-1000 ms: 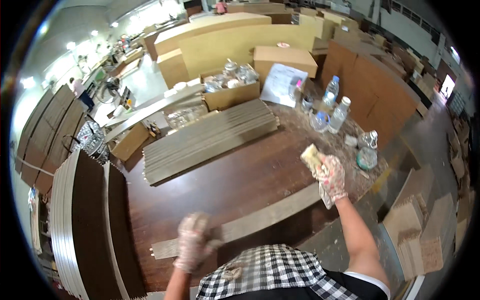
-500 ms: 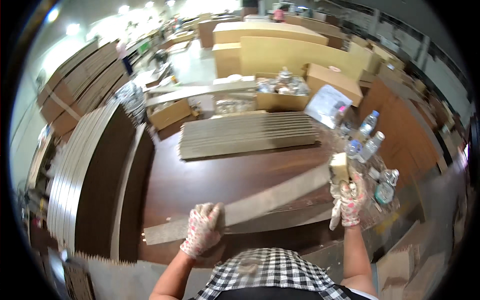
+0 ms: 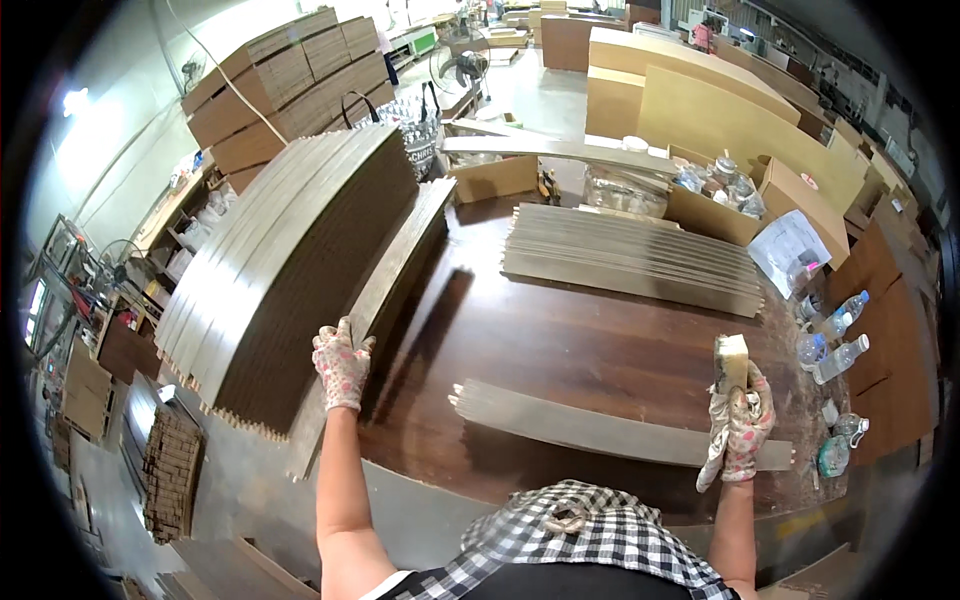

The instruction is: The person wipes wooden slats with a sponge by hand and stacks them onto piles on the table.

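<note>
My left hand [image 3: 341, 368], in a white glove with pink spots, is closed over the upper edge of a long grey-brown wooden slat [image 3: 390, 275]. This slat stands on edge beside a tall row of similar slats [image 3: 280, 250] on the left. Over the right end of the table, my gloved right hand [image 3: 748, 430] grips a pale-topped block with dark sides [image 3: 732, 362], sponge-like in look. A crumpled whitish rag [image 3: 712, 445] hangs from the same hand. Another slat [image 3: 600, 425] with pegged ends lies across the table before me, its right part passing behind my right hand.
A row of slats [image 3: 630, 260] lies at the back of the dark brown table [image 3: 560, 335]. Plastic bottles [image 3: 842, 358] line the right edge, near a paper sheet [image 3: 790, 250]. Open cardboard boxes [image 3: 497, 178] stand behind. More slats [image 3: 170, 465] are stacked low at left.
My left hand has gone from the slat before me to one by the left row. One of two slats there is gone from the table. The view has swung left; my right hand keeps block and rag.
</note>
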Tool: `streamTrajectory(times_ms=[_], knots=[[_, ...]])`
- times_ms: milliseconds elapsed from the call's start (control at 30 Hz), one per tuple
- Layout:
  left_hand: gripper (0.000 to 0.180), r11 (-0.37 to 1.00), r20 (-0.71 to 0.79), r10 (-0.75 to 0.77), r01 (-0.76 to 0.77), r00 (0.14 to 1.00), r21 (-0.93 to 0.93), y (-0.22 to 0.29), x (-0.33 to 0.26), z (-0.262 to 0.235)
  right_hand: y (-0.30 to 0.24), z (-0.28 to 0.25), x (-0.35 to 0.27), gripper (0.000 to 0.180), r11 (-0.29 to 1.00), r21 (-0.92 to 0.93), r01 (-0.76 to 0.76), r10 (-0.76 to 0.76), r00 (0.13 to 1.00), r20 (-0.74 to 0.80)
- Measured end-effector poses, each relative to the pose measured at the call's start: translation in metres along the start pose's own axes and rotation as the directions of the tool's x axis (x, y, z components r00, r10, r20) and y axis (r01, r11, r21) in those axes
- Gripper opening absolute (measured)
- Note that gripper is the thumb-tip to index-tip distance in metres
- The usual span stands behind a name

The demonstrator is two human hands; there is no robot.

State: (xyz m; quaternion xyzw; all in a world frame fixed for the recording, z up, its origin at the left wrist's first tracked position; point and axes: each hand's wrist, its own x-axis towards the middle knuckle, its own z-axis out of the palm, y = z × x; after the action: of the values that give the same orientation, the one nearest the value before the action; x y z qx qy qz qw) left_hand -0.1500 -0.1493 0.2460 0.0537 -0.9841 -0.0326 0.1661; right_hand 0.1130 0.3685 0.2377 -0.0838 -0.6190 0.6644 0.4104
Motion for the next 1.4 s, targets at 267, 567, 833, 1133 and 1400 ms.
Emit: streamTrajectory(times_ms=[267, 567, 833, 1133, 1400], knots=[[0.061, 0.987, 0.059, -0.112, 0.104, 0.992, 0.125, 0.008, 0.047, 0.028, 0.008, 0.002, -0.007, 0.043, 0.999, -0.047, -0.025, 0.024, 0.999, -0.023], [0.054, 0.972, 0.005, -0.107, 0.104, 0.994, 0.211, 0.008, 0.036, 0.034, 0.023, -0.015, -0.011, 0.041, 0.974, -0.219, -0.066, 0.057, 0.997, -0.046], [0.034, 0.995, -0.102, -0.045, 0.054, 0.994, 0.088, 0.022, 0.038, 0.031, 0.019, -0.03, -0.011, 0.046, 0.956, -0.105, -0.274, 0.264, 0.96, -0.098], [0.039, 0.994, -0.123, -0.036, 0.049, 0.992, 0.102, 0.003, 0.027, 0.032, 0.004, -0.019, -0.002, 0.049, 0.921, -0.181, -0.346, 0.357, 0.934, 0.031], [0.039, 0.991, -0.082, 0.037, -0.027, 0.996, 0.129, 0.005, 0.034, 0.04, -0.002, -0.017, -0.012, 0.051, 0.919, -0.156, -0.362, 0.37, 0.928, 0.028]])
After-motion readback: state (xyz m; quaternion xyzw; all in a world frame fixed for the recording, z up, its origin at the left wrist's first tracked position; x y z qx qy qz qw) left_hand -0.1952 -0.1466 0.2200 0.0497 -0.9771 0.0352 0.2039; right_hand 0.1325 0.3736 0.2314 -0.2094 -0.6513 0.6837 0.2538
